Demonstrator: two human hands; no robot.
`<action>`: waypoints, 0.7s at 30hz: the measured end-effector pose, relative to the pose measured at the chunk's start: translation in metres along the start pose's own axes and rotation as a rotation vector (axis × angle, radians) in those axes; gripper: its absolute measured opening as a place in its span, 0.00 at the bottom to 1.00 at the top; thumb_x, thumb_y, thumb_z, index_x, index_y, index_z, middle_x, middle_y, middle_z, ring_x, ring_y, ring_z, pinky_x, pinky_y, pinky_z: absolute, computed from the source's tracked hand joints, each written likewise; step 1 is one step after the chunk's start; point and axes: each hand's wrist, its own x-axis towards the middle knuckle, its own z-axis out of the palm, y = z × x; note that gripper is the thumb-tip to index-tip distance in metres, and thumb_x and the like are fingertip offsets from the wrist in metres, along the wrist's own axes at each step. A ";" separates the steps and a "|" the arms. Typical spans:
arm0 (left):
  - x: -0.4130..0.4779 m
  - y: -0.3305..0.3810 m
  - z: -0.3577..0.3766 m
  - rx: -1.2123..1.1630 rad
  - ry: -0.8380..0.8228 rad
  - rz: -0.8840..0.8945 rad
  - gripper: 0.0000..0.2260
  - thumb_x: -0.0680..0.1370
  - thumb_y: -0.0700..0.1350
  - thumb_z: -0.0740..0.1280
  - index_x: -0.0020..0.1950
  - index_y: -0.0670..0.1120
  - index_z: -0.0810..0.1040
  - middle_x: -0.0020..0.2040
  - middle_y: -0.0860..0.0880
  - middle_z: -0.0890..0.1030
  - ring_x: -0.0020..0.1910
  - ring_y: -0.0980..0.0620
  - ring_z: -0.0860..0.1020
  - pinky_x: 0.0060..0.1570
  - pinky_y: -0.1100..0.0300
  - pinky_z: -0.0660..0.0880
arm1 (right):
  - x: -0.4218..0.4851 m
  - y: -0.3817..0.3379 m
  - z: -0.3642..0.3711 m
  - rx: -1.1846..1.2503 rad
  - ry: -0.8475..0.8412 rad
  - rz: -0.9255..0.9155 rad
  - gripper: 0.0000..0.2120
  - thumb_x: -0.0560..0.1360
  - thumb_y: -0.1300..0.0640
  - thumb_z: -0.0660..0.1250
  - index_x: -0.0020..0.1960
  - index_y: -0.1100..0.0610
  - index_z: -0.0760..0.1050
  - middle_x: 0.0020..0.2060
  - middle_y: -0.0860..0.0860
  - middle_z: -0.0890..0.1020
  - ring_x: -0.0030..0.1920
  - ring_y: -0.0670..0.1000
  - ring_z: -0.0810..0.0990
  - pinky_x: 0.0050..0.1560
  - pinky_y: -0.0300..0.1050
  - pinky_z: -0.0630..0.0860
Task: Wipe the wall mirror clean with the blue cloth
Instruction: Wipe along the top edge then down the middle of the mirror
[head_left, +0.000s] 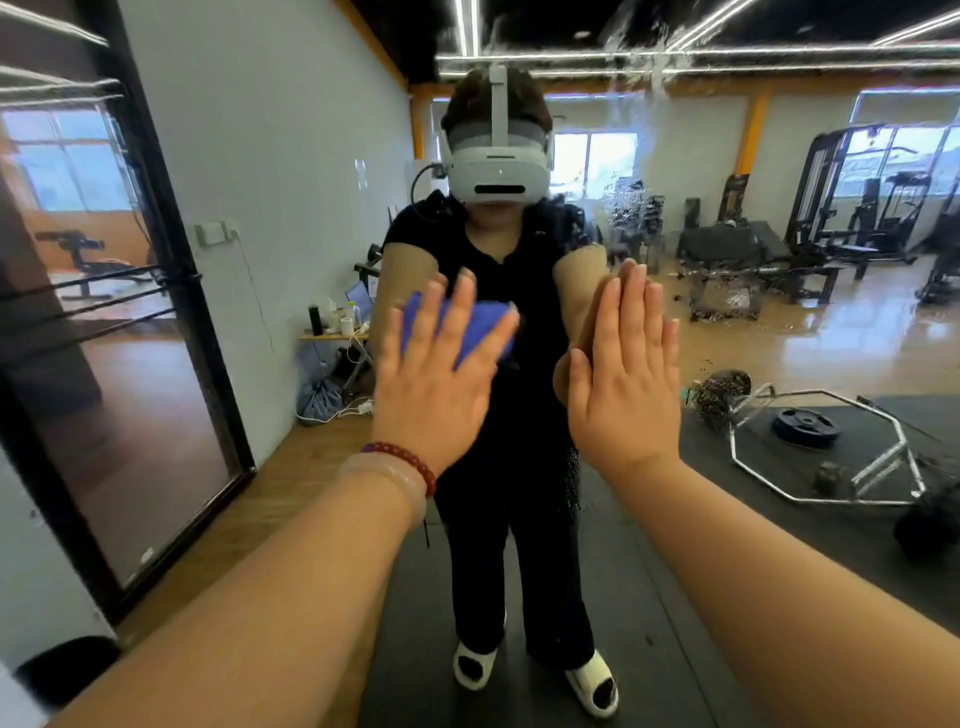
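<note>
- The left hand (436, 374) is spread flat, fingers straight and wide apart, pressing the blue cloth (485, 325) against the wall mirror (810, 343). It does not curl round the cloth but pins it there with palm and fingers.
- The cloth sits bunched under that hand's fingers, showing between them and past the fingertips on the side towards the other hand. Its longer run lies sideways, across the fingers rather than along them.
- The right hand (628, 374) holds nothing. It is flat as well, fingers straight, close together and pointing up. It meets its own reflection, so it looks to be touching the glass just beside the left hand, at about the same height.
- What the next stroke turns on: the speckled wet patches (635, 218) lie above the right hand and out to its far side. Another cluster sits lower down on that same side, and a streak runs high overhead. I see none beyond the left hand's outer side.
- So the marked glass lies across from the cloth, with the bare right hand between them. The right hand is the nearer to the marks, but the cloth is under the other one.
- My guess is that the cloth must travel rightward and up, and the right hand would have to lift or slide out of its path.
- A red bead bracelet (410, 460) circles the left wrist.
</note>
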 end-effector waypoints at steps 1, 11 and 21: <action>0.004 -0.003 -0.001 -0.018 0.008 -0.125 0.27 0.78 0.48 0.60 0.77 0.55 0.59 0.78 0.40 0.57 0.76 0.38 0.51 0.74 0.42 0.44 | -0.002 -0.005 0.000 0.012 -0.015 0.011 0.29 0.81 0.52 0.49 0.79 0.62 0.48 0.78 0.58 0.51 0.77 0.49 0.40 0.76 0.46 0.35; -0.024 -0.010 0.008 0.013 -0.002 0.048 0.27 0.79 0.46 0.63 0.77 0.55 0.59 0.76 0.40 0.61 0.75 0.38 0.55 0.75 0.44 0.44 | -0.030 -0.037 0.010 0.112 -0.024 0.154 0.30 0.82 0.51 0.51 0.79 0.61 0.48 0.78 0.57 0.48 0.77 0.51 0.41 0.76 0.44 0.34; -0.057 0.025 0.016 -0.114 -0.041 -0.139 0.28 0.79 0.45 0.63 0.77 0.55 0.56 0.77 0.41 0.56 0.78 0.41 0.44 0.74 0.41 0.45 | -0.040 -0.046 0.019 0.137 -0.032 0.275 0.33 0.81 0.51 0.57 0.79 0.62 0.46 0.78 0.59 0.48 0.78 0.57 0.44 0.73 0.41 0.30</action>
